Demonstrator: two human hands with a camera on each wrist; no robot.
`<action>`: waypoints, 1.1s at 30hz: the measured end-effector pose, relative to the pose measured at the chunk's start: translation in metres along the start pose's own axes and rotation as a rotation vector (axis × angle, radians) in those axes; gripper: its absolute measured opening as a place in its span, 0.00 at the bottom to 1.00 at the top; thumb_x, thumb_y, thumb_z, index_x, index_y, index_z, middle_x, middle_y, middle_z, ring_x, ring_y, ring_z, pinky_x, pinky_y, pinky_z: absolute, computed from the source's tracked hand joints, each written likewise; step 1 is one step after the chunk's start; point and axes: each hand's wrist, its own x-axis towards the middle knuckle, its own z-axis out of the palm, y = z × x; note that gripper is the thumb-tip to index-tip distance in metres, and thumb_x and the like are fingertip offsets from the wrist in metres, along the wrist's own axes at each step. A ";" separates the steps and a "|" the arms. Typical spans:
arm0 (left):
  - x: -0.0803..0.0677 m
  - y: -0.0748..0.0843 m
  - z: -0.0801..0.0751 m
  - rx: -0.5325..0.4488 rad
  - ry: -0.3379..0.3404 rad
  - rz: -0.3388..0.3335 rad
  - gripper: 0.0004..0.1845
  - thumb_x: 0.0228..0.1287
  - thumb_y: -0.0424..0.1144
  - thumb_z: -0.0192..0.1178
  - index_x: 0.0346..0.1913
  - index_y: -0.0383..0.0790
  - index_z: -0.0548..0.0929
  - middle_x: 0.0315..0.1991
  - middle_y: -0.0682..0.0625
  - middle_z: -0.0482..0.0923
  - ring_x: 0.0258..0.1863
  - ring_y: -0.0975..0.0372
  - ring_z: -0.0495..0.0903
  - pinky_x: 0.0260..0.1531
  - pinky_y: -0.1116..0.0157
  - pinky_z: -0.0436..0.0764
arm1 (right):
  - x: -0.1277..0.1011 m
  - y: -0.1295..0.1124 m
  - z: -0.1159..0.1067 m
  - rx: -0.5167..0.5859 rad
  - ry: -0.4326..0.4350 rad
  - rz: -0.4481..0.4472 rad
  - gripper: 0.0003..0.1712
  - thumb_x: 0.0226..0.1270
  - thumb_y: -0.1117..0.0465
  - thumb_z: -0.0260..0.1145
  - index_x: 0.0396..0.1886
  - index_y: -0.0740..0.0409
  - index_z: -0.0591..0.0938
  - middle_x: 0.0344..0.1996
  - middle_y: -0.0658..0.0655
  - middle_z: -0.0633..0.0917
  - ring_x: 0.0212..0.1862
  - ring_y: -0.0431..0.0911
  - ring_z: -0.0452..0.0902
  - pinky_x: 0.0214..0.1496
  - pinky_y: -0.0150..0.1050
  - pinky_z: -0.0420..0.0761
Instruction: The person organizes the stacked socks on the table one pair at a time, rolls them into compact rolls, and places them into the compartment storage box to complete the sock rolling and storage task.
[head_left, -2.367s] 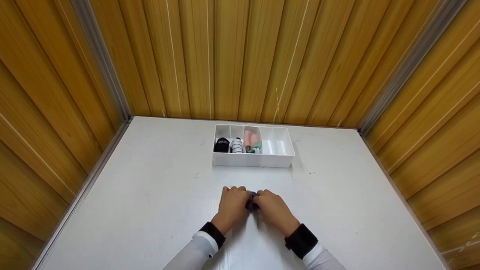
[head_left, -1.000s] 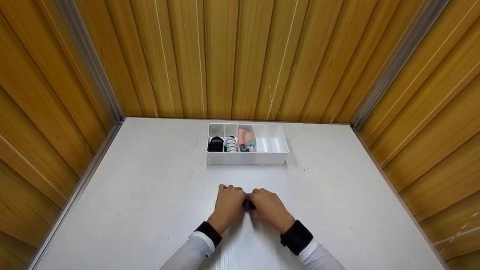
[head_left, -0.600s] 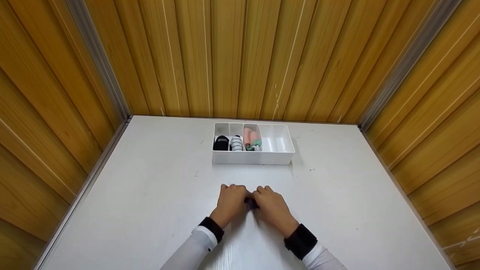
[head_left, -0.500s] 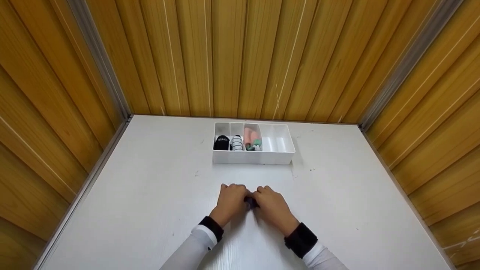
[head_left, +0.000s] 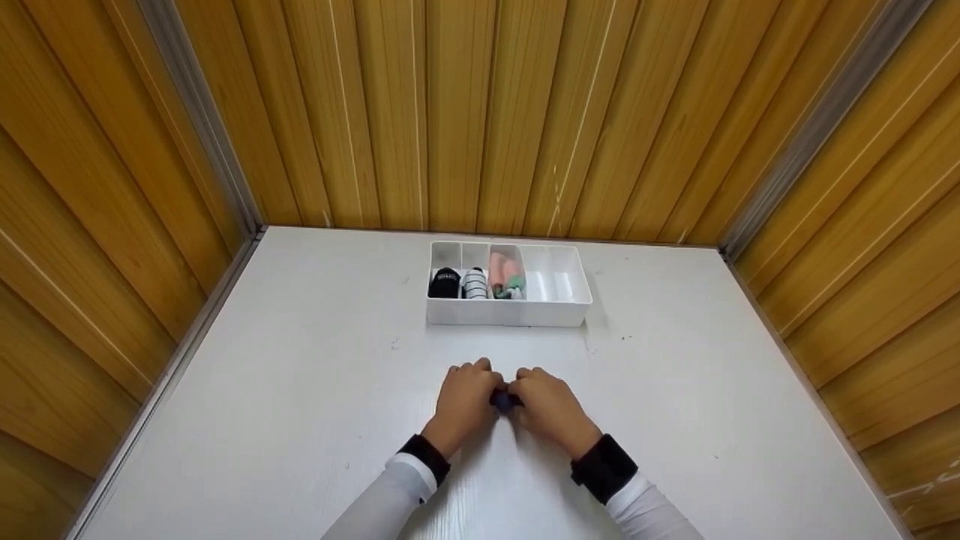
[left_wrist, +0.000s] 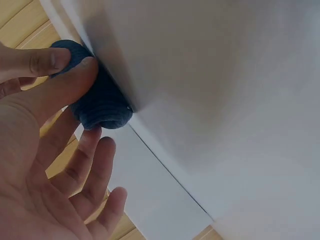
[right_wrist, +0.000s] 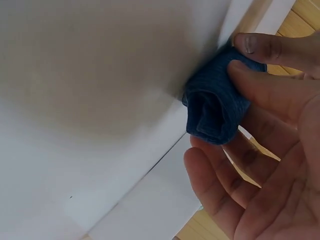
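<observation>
Both hands meet over a rolled-up dark blue sock [head_left: 502,403] on the white table, in front of the box. In the left wrist view, the left hand [head_left: 465,401] pinches one end of the sock [left_wrist: 105,100] between thumb and fingers, its other fingers spread loosely below. On the opposite end, the right hand [head_left: 553,409] also pinches the sock; the right wrist view shows the roll's hollow, layered end [right_wrist: 207,117]. From the head view the hands cover most of the roll.
A white divided box [head_left: 506,313] stands near the table's back edge. Its compartments hold a black roll [head_left: 445,283], a striped white roll [head_left: 475,284] and a pink and green cloth roll [head_left: 504,274]. Wood-look panels [head_left: 450,112] enclose the table [head_left: 300,360].
Both hands stay on the sock in nearly the same place. The left fingers have shifted slightly forward, and more of the blue roll shows between the hands than half a second ago.
</observation>
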 end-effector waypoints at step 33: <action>0.017 -0.003 -0.006 0.001 -0.080 -0.073 0.06 0.51 0.41 0.75 0.33 0.55 0.92 0.31 0.57 0.87 0.33 0.56 0.84 0.39 0.53 0.74 | 0.006 0.008 0.006 0.025 0.015 0.028 0.13 0.53 0.60 0.79 0.37 0.56 0.85 0.34 0.51 0.81 0.37 0.47 0.76 0.35 0.42 0.80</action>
